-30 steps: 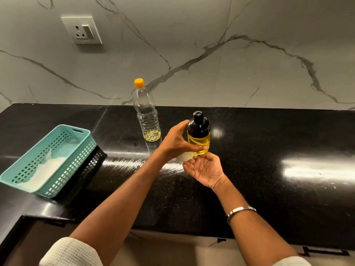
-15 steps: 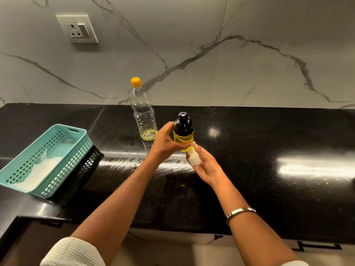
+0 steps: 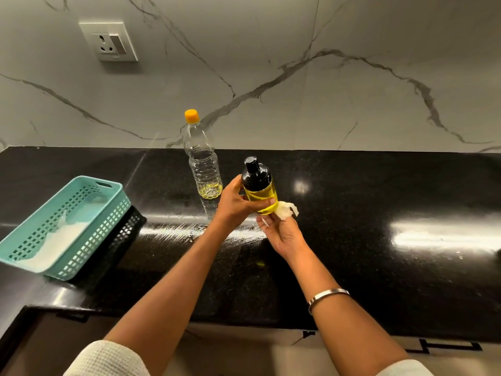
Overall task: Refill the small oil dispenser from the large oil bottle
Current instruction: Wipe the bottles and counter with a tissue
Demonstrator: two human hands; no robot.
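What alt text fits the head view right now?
The left hand grips a small oil dispenser with a black cap above a black counter while the right hand holds a white tissue against its base. A nearly empty oil bottle stands behind.

One large oil bottle (image 3: 202,164), one small oil dispenser (image 3: 259,187), one teal basket (image 3: 40,256), one tissue (image 3: 287,210), two hands.

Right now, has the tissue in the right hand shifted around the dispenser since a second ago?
Yes. The tissue, pinched in the right hand, has gone from the oil dispenser's lower left to its lower right; the large oil bottle stands behind.
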